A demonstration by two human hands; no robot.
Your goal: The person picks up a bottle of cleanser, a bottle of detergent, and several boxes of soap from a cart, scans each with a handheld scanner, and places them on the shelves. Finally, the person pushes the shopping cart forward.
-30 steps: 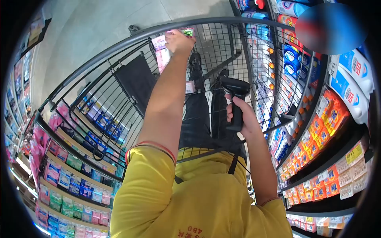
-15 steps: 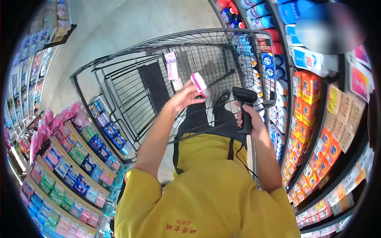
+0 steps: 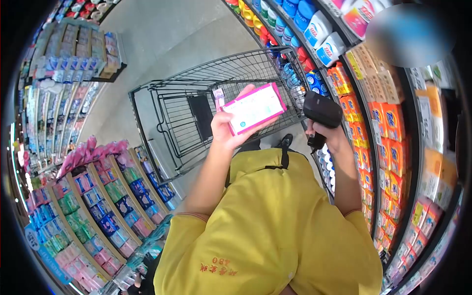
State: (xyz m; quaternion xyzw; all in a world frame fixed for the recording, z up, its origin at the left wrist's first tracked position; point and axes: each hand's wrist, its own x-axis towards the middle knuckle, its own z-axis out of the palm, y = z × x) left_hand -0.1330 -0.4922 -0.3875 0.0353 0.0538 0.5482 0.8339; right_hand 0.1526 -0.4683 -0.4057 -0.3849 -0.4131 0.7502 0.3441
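A white box with magenta edges (image 3: 255, 109) is gripped in my left hand (image 3: 223, 129), thumb on its near side, broad printed face turned up toward me. Glare washes out most of its print. My right hand (image 3: 333, 138) is wrapped around the handle of a black barcode scanner (image 3: 322, 110), with its head raised just right of the box and not touching it. Both hands are above the near side of a dark wire shopping cart (image 3: 200, 118). Behind my left hand, a small pink-and-white package (image 3: 219, 95) shows in the cart.
Shelves on the right hold orange Tide packs (image 3: 393, 162) and white detergent bottles (image 3: 330, 49). On the left stands a shelf of pastel and blue packages (image 3: 101, 216). Another stocked rack (image 3: 69, 54) is farther off. Grey floor (image 3: 152, 29) runs beyond the cart.
The box has come up closer to me and turned from edge-on to broad face up. The scanner has been raised and its head now shows larger. My view has shifted relative to the cart.
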